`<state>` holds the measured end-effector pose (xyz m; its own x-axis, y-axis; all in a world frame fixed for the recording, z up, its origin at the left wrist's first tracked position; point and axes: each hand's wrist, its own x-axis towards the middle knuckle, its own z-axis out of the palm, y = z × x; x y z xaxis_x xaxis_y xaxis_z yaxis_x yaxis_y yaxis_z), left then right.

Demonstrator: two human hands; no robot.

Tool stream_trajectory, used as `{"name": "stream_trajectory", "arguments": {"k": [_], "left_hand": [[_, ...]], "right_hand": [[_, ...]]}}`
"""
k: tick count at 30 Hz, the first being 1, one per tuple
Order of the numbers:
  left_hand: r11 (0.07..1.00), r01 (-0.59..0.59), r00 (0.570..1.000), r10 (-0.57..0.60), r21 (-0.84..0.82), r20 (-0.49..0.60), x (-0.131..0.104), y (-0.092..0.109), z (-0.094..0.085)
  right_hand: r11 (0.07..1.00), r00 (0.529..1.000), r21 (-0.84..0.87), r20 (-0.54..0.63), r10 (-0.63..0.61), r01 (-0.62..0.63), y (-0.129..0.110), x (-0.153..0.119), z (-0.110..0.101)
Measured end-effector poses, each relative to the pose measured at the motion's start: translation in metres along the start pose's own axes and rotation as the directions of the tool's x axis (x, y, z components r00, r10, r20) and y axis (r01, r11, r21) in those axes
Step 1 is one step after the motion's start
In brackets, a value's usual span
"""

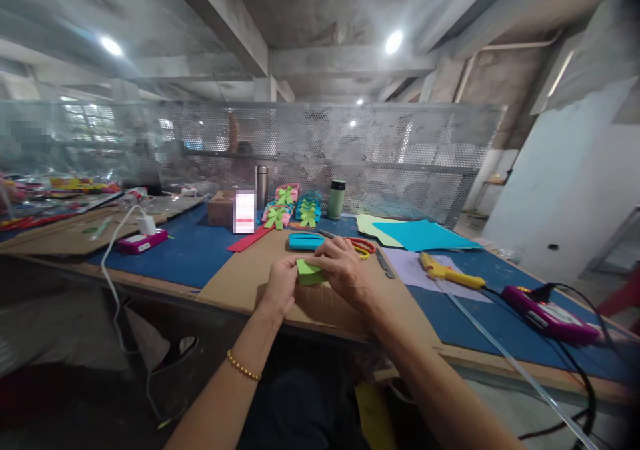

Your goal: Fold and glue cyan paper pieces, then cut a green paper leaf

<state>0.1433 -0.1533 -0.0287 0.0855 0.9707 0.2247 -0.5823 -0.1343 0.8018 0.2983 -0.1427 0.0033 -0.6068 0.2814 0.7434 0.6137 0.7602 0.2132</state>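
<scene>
A small folded piece of light green paper [310, 273] is held between my hands above a brown cardboard sheet [230, 281]. My left hand [281, 283] pinches its left edge. From the right, my right hand [343, 268] grips it, fingers bent over its upper right side. Just beyond my hands lies a folded blue paper piece [304, 241]. Scissors with red and yellow handles [364, 247] rest beside my right hand, and a grey blade-like tool [385, 264] lies to their right. Further back stand pink and blue pieces topped with green bows [308, 215].
A yellow glue gun [453, 273] lies on lilac paper, near a purple power strip [550, 315] with cables. Blue sheets [425, 235], a green cup [337, 200], a steel flask [261, 187] and a cardboard box [221, 209] stand or lie behind. Another purple power strip [141, 242] sits left.
</scene>
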Motion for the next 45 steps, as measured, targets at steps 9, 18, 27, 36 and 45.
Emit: {"name": "stream_trajectory", "arguments": {"k": [9, 18, 27, 36, 45], "left_hand": [[0.992, 0.063, 0.997, -0.058, -0.111, 0.05, 0.002, 0.001, -0.009], [0.985, 0.095, 0.995, -0.095, -0.146, 0.004, 0.001, 0.003, -0.009], [0.991, 0.091, 0.996, -0.09, -0.1, 0.023, 0.001, 0.004, -0.01], [0.995, 0.083, 0.995, -0.085, -0.054, -0.048, -0.002, 0.009, -0.003], [0.995, 0.098, 0.994, -0.099, -0.013, -0.053, -0.001, 0.005, -0.002]], "right_hand": [[0.995, 0.986, -0.084, 0.161, -0.033, 0.046, -0.003, -0.01, 0.003], [0.999, 0.969, 0.023, 0.241, -0.05, 0.046, -0.008, -0.011, -0.006], [0.999, 0.961, 0.022, 0.274, -0.045, 0.04, -0.011, -0.012, -0.011], [0.999, 0.963, 0.024, 0.264, -0.044, 0.039, -0.011, -0.017, -0.008], [0.998, 0.967, 0.05, 0.251, -0.038, 0.026, -0.014, -0.018, -0.006]]}}
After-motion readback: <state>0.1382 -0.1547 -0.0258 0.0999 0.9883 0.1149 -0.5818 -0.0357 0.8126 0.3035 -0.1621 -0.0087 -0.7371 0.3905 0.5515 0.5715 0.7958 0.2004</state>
